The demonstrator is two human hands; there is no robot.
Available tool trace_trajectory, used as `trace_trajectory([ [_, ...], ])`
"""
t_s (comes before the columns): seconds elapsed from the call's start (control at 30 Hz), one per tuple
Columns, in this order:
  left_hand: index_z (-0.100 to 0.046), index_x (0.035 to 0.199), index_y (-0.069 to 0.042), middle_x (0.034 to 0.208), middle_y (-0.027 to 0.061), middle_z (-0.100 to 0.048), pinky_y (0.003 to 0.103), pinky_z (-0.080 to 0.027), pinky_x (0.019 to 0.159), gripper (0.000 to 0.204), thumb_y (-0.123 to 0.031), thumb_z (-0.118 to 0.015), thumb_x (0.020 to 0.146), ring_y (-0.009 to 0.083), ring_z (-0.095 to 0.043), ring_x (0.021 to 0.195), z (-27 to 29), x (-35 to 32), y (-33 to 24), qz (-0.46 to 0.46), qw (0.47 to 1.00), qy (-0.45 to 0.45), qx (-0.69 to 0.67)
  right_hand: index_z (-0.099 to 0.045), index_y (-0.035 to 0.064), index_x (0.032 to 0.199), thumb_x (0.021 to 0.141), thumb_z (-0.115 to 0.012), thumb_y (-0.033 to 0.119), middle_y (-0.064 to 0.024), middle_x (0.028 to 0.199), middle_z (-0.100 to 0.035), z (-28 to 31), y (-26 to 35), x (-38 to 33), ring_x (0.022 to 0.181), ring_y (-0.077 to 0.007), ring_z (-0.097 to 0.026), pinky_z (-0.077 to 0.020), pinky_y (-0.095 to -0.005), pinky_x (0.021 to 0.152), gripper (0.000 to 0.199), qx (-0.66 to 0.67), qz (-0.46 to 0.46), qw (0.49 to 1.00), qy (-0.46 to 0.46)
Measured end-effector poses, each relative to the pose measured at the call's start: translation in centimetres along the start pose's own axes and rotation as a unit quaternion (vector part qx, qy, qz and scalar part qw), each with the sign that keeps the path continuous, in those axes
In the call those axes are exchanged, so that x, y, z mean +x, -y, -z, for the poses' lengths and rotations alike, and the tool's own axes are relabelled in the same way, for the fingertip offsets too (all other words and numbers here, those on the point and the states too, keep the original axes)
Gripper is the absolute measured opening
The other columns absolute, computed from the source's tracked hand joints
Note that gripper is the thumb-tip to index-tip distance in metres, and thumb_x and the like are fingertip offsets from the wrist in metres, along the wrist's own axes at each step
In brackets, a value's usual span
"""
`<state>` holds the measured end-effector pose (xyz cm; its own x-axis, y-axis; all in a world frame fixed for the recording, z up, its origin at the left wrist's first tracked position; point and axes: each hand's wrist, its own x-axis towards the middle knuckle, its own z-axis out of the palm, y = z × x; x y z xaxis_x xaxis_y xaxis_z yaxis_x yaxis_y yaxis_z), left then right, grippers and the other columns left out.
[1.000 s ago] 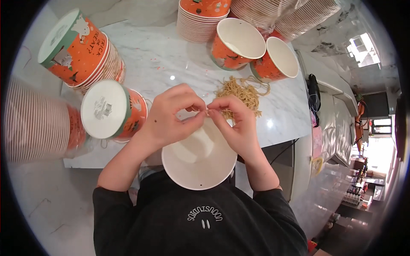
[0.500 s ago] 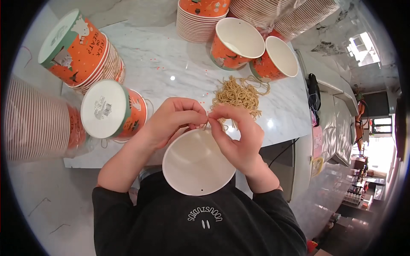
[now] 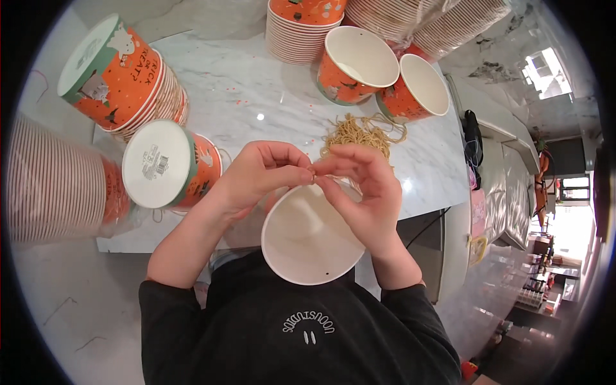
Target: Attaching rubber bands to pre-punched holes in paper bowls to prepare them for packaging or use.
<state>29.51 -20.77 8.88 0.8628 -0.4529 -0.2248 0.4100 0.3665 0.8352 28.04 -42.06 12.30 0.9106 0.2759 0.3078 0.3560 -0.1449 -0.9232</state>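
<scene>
A white-lined paper bucket [image 3: 311, 240] hangs tilted below my hands, its open mouth facing me, with a small dark hole near the lower rim. At its far rim, my left hand [image 3: 260, 176] pinches thumb against forefinger. My right hand [image 3: 366, 192] meets it there, thumb and forefinger also pressed together and the other fingers loosely bent. Between the fingertips is a short bit of tan cord, mostly hidden. Just beyond my right hand lies a tangled heap of tan cords [image 3: 359, 131], partly covered by that hand.
On the marbled table [image 3: 224, 83], an upturned orange bucket [image 3: 157, 163] and a stack of buckets [image 3: 125, 77] stand at left. Wrapped buckets [image 3: 58, 183] lie beyond them. Two open buckets [image 3: 362, 58] and more stacks [image 3: 305, 38] are at the back.
The bucket has swung to the right and up a little, turning slightly. My right hand's fingers have spread more above the cord heap; both pinches stay together at the rim.
</scene>
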Motion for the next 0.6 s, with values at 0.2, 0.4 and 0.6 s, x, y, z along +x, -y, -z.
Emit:
trace_trajectory([
  [0.2,-0.075,0.103,0.0,0.095,0.0039,-0.076,0.024,-0.054,0.08,0.015,-0.011,-0.077,0.093,0.0086,-0.068,0.085,-0.55,-0.25,-0.19,-0.015,0.999,-0.007,0.039,-0.066,-0.0026,0.12,0.09,-0.073,-0.007,-0.0109,0.105,-0.075,0.42,-0.07,0.28,0.105,-0.0192,-0.075,-0.0579,-0.0303,0.089,0.031,0.032,-0.058,0.998,0.018],
  [0.4,-0.076,0.105,0.002,0.091,0.0054,-0.075,0.024,-0.056,0.075,0.018,-0.014,-0.072,0.099,0.0095,-0.068,0.08,-0.27,0.08,-0.43,-0.021,0.998,-0.028,0.061,-0.07,0.0009,0.109,0.084,-0.074,-0.007,-0.0081,0.096,-0.072,0.21,0.1,0.39,0.09,-0.0181,-0.074,-0.0575,-0.03,0.08,0.027,-0.112,0.028,0.993,-0.004],
  [0.6,-0.076,0.106,0.002,0.087,0.005,-0.074,0.023,-0.055,0.07,0.019,-0.015,-0.072,0.099,0.0087,-0.068,0.076,-0.34,-0.15,-0.96,0.03,0.997,0.0,0.067,-0.07,0.0023,0.105,0.075,-0.072,-0.011,-0.009,0.09,-0.068,-0.18,0.02,0.6,0.08,-0.0219,-0.07,-0.0563,-0.0313,0.069,0.032,-0.174,0.127,0.977,0.001],
])
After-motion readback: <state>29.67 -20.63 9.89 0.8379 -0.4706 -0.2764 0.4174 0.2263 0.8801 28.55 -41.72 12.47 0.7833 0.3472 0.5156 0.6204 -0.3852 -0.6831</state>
